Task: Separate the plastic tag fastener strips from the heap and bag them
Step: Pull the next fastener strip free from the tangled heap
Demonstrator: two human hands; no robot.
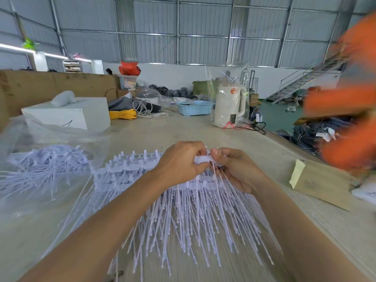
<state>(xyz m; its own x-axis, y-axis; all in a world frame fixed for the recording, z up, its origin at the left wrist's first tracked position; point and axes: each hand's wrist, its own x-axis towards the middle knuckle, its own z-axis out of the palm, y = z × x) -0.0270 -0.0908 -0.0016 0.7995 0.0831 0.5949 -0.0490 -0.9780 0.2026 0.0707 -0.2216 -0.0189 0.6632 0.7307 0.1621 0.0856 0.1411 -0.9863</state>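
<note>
left hand point(179, 161) and right hand point(234, 167): each grip pinches one strip point(203, 159) | heap point(183, 210): one, strips too many to count | bag point(40, 159): one, left, contents blurred

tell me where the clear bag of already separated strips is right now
In the head view the clear plastic bag lies on the table at the far left, beside the heap of fastener strips, left of both hands.

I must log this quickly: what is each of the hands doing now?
Left hand: closed, pinching the head of a fastener strip.
Right hand: closed, pinching the same fastener strip from the other side.
</note>
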